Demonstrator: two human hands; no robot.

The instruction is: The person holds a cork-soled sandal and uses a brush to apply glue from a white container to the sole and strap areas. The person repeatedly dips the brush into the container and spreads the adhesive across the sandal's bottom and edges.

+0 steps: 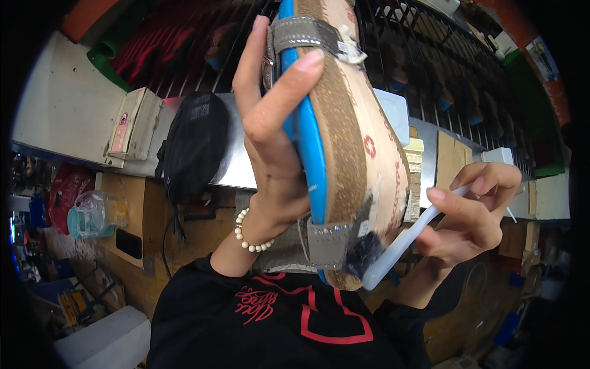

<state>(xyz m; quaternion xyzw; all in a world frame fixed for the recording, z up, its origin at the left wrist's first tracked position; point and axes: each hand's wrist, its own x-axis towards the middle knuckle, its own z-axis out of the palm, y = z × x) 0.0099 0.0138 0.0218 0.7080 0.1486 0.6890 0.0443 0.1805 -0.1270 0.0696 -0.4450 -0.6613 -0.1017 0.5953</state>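
An upside-down sandal (341,135) with a cork-brown sole edge, a pale underside and grey straps sits on a blue shoe last (311,166). My left hand (270,117) grips it from the left side, thumb and fingers around the blue edge near the upper strap (304,34). In my right hand (470,212) is a white plastic-handled brush (399,247), pinched between thumb and fingers. Its dark bristles (361,253) touch the sandal's underside beside the end of the lower grey strap (329,246). A dark patch shows on the underside there.
A metal rack (424,74) holding several blue-lasted shoes runs across the far side. On the left are a black mesh-covered object (195,132) with a cord, a cream box (135,123), a phone (129,244) and a clear plastic bag (101,212).
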